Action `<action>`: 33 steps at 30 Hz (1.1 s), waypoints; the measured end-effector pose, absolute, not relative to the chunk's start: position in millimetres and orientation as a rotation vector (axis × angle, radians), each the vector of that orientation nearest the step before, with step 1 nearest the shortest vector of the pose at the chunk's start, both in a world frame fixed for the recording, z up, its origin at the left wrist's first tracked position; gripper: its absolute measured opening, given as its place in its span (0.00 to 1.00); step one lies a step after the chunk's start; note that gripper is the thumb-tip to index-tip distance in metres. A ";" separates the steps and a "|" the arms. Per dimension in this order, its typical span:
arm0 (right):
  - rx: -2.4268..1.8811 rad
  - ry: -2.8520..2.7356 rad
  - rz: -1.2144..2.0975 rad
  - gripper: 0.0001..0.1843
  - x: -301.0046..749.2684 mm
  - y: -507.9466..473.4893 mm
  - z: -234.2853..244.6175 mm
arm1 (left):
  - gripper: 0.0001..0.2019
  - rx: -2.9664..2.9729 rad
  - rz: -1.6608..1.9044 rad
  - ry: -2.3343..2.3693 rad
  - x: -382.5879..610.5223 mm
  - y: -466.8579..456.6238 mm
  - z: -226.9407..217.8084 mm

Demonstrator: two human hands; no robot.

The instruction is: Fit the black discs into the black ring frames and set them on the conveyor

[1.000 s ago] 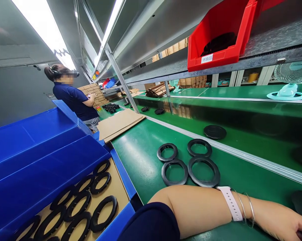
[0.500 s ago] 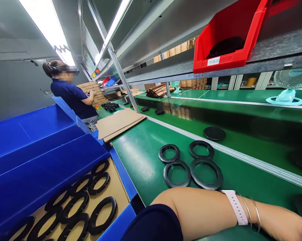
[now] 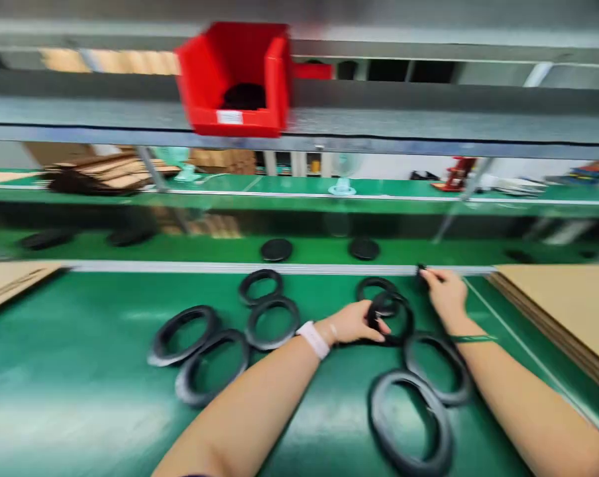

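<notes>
My left hand [image 3: 355, 323], with a pale watch strap on its wrist, is closed on the edge of a black ring [image 3: 409, 323] tilted up off the green work surface. Further right, my right hand [image 3: 447, 295] pinches a small black piece [image 3: 421, 275], too blurred to make out its kind. Beneath and behind the held ring lies another black ring [image 3: 369, 286], partly covered. Nearer me are a large black ring [image 3: 379, 414] and one overlapping it [image 3: 461, 391]. Left of my left hand, several more rings lie in a group, among them a large ring [image 3: 187, 384].
Cardboard sheets lie at the left [image 3: 11, 285], and a cardboard stack [image 3: 562, 305] is at the right. Black discs [image 3: 276, 250] sit on the green strip beyond the metal rail [image 3: 220, 267]. Overhead, a red bin [image 3: 240, 122] with dark parts rests on a shelf.
The view has swung right, from the blue box and the co-worker to the bench front. Both hands now show, the left on a ring; earlier only the left arm was in view.
</notes>
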State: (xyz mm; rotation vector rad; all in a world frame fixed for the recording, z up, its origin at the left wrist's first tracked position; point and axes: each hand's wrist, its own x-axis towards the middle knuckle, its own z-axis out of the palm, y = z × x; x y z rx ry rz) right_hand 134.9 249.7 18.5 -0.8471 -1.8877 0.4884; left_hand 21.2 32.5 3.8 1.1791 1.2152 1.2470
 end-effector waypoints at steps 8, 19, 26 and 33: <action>-0.405 -1.853 0.603 0.11 176.8 210.4 35.9 | 0.28 1.147 1.261 1.275 24.4 35.0 4.6; 0.140 -2.127 0.554 0.16 172.0 200.8 18.5 | 0.39 0.985 1.256 1.386 25.3 38.9 6.4; 0.146 -2.269 0.499 0.12 170.3 201.4 7.8 | 0.37 0.898 1.311 1.470 29.2 39.8 12.1; 0.207 -2.403 0.323 0.09 172.6 202.4 11.2 | 0.36 0.886 1.301 1.493 28.6 40.0 10.6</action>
